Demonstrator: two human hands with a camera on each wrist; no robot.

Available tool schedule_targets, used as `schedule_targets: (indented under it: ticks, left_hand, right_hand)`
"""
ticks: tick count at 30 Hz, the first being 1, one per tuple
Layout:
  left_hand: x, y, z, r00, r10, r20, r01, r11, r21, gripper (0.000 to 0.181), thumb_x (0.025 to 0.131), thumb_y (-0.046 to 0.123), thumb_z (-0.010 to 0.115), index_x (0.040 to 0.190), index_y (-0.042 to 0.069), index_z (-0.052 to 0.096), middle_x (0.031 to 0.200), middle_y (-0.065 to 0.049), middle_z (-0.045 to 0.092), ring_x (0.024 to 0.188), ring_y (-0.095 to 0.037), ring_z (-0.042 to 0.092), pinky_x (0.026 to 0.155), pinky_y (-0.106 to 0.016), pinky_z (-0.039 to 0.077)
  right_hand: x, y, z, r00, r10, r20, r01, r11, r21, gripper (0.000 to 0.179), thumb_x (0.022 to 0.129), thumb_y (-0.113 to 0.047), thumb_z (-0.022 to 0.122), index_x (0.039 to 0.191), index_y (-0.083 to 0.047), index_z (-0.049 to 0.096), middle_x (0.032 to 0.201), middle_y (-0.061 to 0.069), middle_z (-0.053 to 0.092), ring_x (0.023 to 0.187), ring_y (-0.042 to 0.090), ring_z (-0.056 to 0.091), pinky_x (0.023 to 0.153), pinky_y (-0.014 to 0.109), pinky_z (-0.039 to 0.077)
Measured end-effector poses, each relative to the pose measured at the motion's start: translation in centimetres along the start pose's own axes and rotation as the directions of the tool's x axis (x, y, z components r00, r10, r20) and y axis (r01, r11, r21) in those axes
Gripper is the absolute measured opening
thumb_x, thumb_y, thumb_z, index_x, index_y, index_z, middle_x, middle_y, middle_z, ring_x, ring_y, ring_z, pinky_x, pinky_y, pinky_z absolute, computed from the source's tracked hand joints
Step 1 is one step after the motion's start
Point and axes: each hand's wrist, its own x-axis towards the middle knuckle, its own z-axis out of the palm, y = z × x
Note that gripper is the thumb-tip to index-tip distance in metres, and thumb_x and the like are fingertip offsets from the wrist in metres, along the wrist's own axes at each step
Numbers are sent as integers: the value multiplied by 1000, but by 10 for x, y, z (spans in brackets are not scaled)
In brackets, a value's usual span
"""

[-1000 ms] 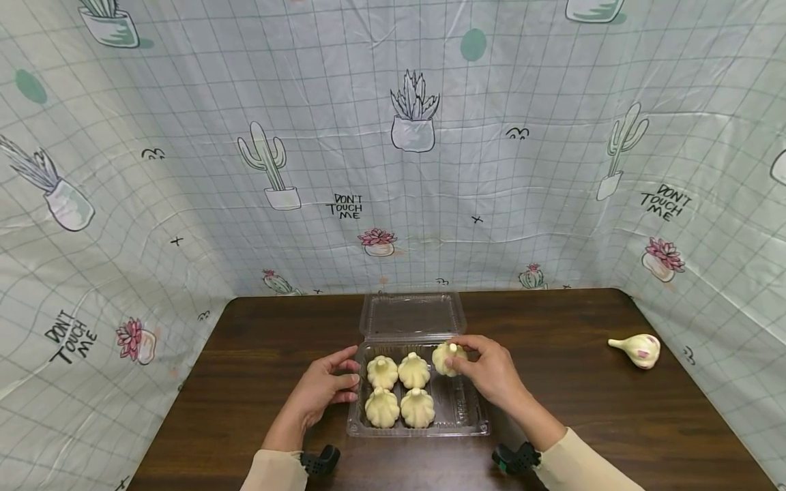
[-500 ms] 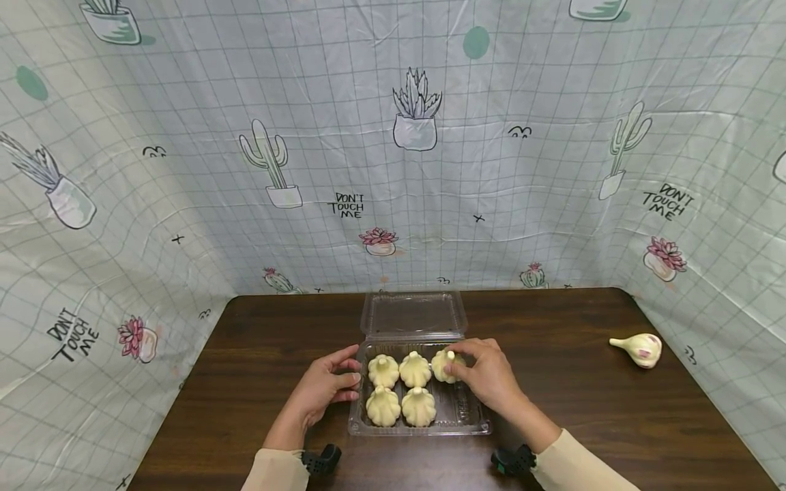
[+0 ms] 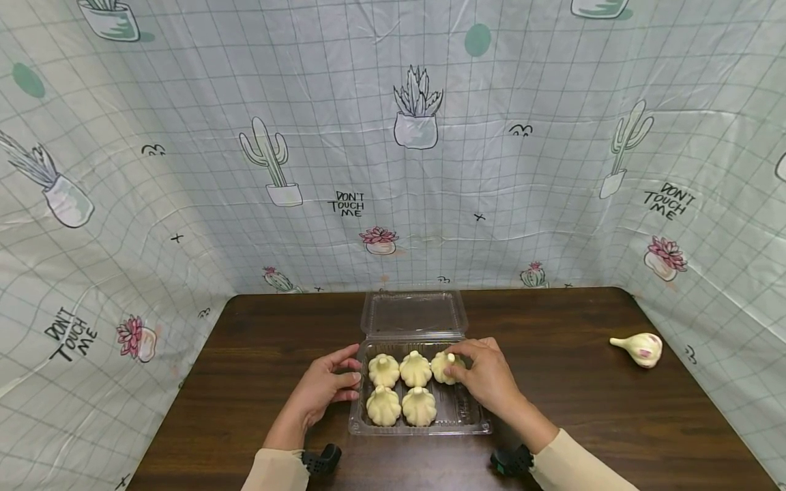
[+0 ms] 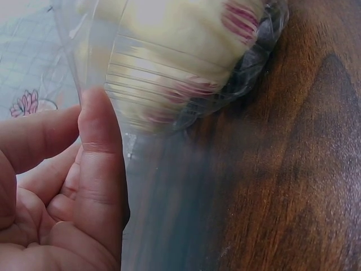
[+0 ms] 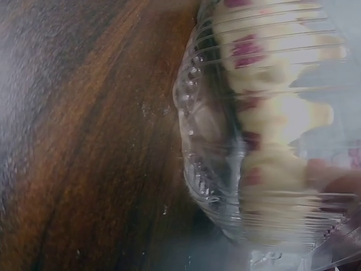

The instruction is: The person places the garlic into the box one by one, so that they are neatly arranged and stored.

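A clear plastic clamshell container (image 3: 454, 431) lies on the table with its lid tipped back. Inside it are several cream garlic bulbs with their stems up, two in the near row (image 3: 419, 407) and three in the far row. At the far right corner, my right hand (image 3: 491, 378) pinches one garlic bulb (image 3: 443, 367) between thumb and fingers, partly covering it. My left hand (image 3: 319, 387) holds the container's left rim; in the left wrist view its thumb (image 4: 100, 164) and index fingertip meet at that edge. Purple patches show on the bulbs (image 5: 282, 118) through the wall.
Another garlic bulb (image 3: 641, 350) lies on its side at the right of the dark wooden table (image 3: 552, 327). The clear lid (image 3: 414, 314) extends behind the container. A patterned curtain (image 3: 307, 136) surrounds the table's back and sides.
My right hand has lowered slightly, settling the pinched garlic bulb into the far right spot of the container. The left hand stays at the left rim. The view has shifted a little.
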Motion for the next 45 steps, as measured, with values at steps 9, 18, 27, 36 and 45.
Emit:
schedule_targets:
  ticks: [9,18,27,36,45]
  left_hand:
    - [0,0,0,1000,-2,3,2,1000,0,63,102,-3,63,161,2,41,132,-22,55,86,-17,62,68,-25,62]
    - [0,1,-1,1000,-6,1,6,1000,-5,63,102,-3,63,161,2,41,133,-23,54,87,-17,62,68,-25,62]
    - [-1,1,1,1000,-5,-7,5,1000,8,63,102,-3,63,161,2,42,132,-22,55,87,-17,63,69,-25,62]
    - [0,1,1,1000,-3,-10,3,1000,-2,63,102,-4,63,161,2,42,130,-22,55,86,-17,63,68,-25,61]
    - [0,1,1,1000,-7,-11,7,1000,5,63,102,-4,63,161,2,42,131,-22,55,86,-17,63,68,-25,62]
  right_hand:
    - [-1,0,0,1000,21,18,-21,1000,5,29,81,-17,92,108,-13,82,113,1,77,100,18,54,88,42,49]
    - [-1,-1,-4,998,43,49,-45,998,44,39,82,-18,92,118,-11,79,120,2,75,106,21,54,90,45,51]
    - [-1,3,-17,1000,-3,6,2,994,110,42,86,-22,89,124,-10,76,124,7,71,112,29,60,91,49,53]
    - [4,21,-49,999,16,-51,-12,996,87,44,90,-23,85,130,-7,72,129,12,70,119,33,60,92,50,54]
    - [2,57,-95,992,81,-100,-82,997,-1,49,97,-30,79,138,-6,67,134,21,64,116,38,58,89,54,51]
